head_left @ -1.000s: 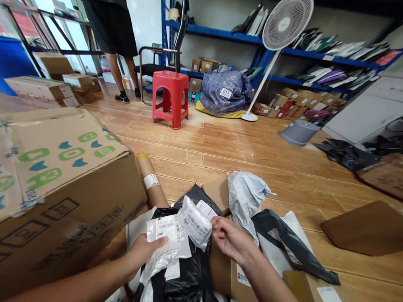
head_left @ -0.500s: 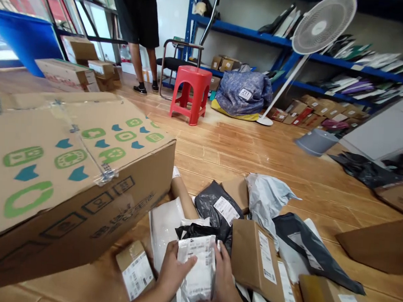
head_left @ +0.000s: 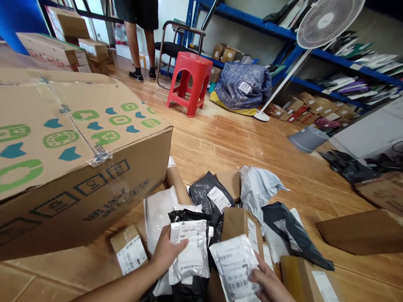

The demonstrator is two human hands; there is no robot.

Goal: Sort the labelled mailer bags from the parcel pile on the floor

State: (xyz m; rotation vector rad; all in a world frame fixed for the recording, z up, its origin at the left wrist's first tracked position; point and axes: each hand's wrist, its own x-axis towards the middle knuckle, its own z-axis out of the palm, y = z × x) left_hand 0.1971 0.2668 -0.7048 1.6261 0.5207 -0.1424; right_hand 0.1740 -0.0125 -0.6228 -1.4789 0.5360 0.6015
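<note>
Head, left hand (head_left: 165, 255) holds parcel (head_left: 190, 253), right hand (head_left: 273, 291) pouch (head_left: 235, 264)

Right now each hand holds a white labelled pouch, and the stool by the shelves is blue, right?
No: the stool is red, not blue, per the head view. The left hand holds the left pouch, right hand the right pouch, both white, labelled.

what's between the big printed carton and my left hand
A small brown labelled box lies between the big carton and the left hand, seen in the head view.
</note>
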